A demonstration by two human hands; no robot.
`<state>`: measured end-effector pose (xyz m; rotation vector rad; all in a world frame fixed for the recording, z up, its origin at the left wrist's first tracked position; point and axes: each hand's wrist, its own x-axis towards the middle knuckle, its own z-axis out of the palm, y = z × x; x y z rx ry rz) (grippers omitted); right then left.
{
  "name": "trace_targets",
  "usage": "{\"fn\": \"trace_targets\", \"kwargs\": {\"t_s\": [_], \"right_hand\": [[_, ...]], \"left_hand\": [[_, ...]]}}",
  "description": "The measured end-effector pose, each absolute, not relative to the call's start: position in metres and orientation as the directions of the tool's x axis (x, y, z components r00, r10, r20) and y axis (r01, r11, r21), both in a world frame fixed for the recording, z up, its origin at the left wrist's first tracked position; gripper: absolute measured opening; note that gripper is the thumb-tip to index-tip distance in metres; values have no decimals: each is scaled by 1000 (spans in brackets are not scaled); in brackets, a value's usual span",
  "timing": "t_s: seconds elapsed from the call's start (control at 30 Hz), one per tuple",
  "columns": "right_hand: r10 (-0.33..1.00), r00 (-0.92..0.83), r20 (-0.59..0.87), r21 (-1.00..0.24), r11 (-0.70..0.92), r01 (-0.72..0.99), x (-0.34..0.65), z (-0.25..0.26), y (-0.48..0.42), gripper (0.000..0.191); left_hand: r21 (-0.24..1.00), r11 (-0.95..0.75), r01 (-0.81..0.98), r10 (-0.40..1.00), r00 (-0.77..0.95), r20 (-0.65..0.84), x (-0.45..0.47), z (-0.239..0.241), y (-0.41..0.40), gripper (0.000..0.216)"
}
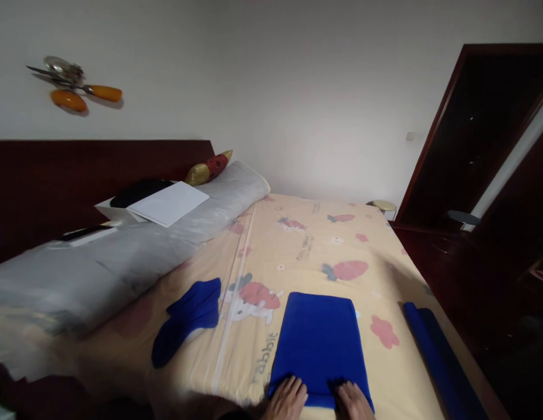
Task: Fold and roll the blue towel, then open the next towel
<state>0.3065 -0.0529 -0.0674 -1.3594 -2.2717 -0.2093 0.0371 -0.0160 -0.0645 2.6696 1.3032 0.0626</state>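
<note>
Both hands, left hand [288, 398] and right hand [352, 400], press flat and apart on folded blue cloth [319, 344], pinning its near edge to the bedsheet [298, 245].

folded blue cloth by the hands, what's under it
The folded blue cloth lies flat on the printed bedsheet. Both hands, left and right, press its near edge. Anything beneath is hidden.

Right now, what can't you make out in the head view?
- Left hand and right hand: wrists and arms cut off by the bottom edge; both press flat on the folded blue cloth.
- Rolled blue cloth: near end runs off the bottom edge.
- Cabinet: interior too dark.
- Print on the bedsheet: small lettering unreadable.
- Bottom left corner: dark and blurred.
</note>
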Motion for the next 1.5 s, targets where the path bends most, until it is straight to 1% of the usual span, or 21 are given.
{"fn": "trace_targets", "kwargs": {"t_s": [0.1, 0.17, 0.23, 0.27, 0.37, 0.4, 0.43, 0.5, 0.53, 0.63, 0.73, 0.8, 0.87, 0.97, 1.03, 1.1, 1.17, 1.23, 1.33, 1.43, 1.5], "right_hand": [[677, -407, 614, 67, 469, 881, 309, -67, -49, 28], [620, -472, 626, 161, 489, 857, 304, -69, -47, 24], [585, -537, 607, 187, 552, 813, 291, -72, -45, 25], [574, -549, 608, 169, 582, 796, 283, -74, -45, 25], [591, -494, 638, 53, 606, 794, 261, -78, -47, 27], [598, -481, 641, 37, 602, 798, 259, -78, -47, 28], [593, -495, 635, 46, 610, 791, 259, -76, -48, 29], [542, -588, 601, 139, 653, 745, 271, -70, -48, 31], [515, -632, 579, 196, 665, 721, 282, -66, -49, 32], [491, -677, 549, 330, 617, 715, 323, -57, -50, 33], [515, -645, 564, 381, 531, 757, 356, -57, -52, 33], [517, -629, 580, 381, 511, 771, 363, -61, -53, 35], [504, -628, 593, 362, 530, 767, 353, -67, -52, 36], [456, -650, 608, 320, 609, 726, 317, -76, -45, 38], [439, -633, 637, 279, 635, 720, 292, -78, -39, 40], [461, -597, 657, 225, 636, 739, 277, -75, -35, 44], [515, -557, 652, 191, 599, 778, 277, -68, -35, 56], [588, -506, 630, 194, 512, 837, 289, -60, -38, 69], [665, -392, 636, 214, 336, 917, 311, -55, -45, 79], [645, -324, 692, 206, 255, 945, 318, -61, -45, 79], [599, -362, 714, 214, 306, 928, 311, -66, -40, 72]], "left_hand": [[58, -649, 759, 761, 646, 66, 33, -65, -12, 45], [-2, -695, 719, 708, 684, 177, 30, -63, -13, 52], [-42, -765, 643, 615, 747, 251, 30, -58, -14, 49], [-51, -803, 594, 562, 783, 266, 32, -55, -15, 46], [-11, -870, 492, 470, 837, 281, 39, -44, -16, 50], [27, -879, 476, 463, 840, 281, 39, -40, -15, 54], [67, -884, 463, 462, 842, 280, 38, -36, -14, 57], [117, -878, 464, 477, 836, 272, 30, -28, -9, 64], [115, -872, 476, 489, 832, 263, 23, -23, -6, 68], [36, -848, 529, 523, 823, 220, -4, -8, 1, 69], [-33, -828, 560, 548, 819, 170, -26, 4, 4, 66], [-53, -822, 567, 554, 817, 159, -27, 7, 1, 68], [-54, -834, 549, 533, 827, 177, -15, 4, -3, 73], [-49, -903, 427, 407, 886, 225, 20, -8, -9, 68], [-83, -914, 397, 364, 893, 264, 43, -17, -12, 61], [-135, -878, 459, 406, 864, 298, 56, -24, -13, 59], [-167, -830, 532, 464, 826, 320, 52, -26, -12, 61], [-190, -772, 606, 528, 779, 338, 34, -24, -10, 63], [-236, -607, 759, 640, 643, 421, 1, -20, -7, 63], [-280, -509, 814, 652, 577, 492, -10, -22, -5, 59], [-312, -534, 786, 610, 614, 501, 2, -28, -4, 58]]}}
